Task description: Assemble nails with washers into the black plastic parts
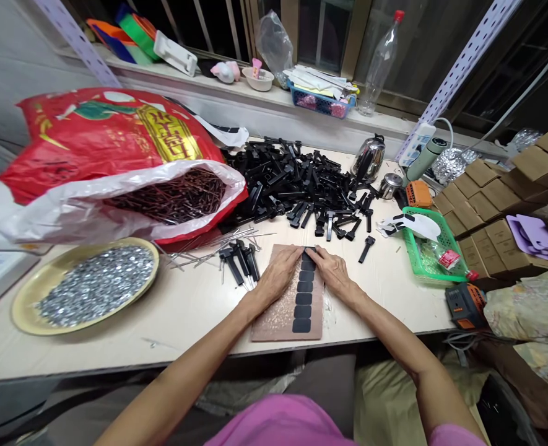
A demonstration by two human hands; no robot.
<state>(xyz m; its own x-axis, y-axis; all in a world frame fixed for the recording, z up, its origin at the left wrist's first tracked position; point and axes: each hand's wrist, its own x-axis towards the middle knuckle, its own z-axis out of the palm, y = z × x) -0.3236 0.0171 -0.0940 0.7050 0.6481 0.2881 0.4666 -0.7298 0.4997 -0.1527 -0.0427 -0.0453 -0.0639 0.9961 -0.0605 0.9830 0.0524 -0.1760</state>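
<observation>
Both of my hands rest on a brown board (278, 319) lying at the table's front edge. Down its middle runs a row of several black rounded pads (304, 298). My left hand (278, 275) lies palm down on the board's left side, its fingers curled toward the top pad. From the right side, my right hand (332, 269) pinches at that same top pad with its fingertips. What the fingertips grip is too small to make out. A few assembled black parts with metal pins (241, 260) lie just left of the board.
A big heap of black plastic parts (301, 186) fills the table's middle. A red bag (116, 142) with thin rods lies left, beside a plate of small metal pieces (92, 282). A green basket (425, 248), kettle (369, 158) and cardboard boxes (487, 204) stand right.
</observation>
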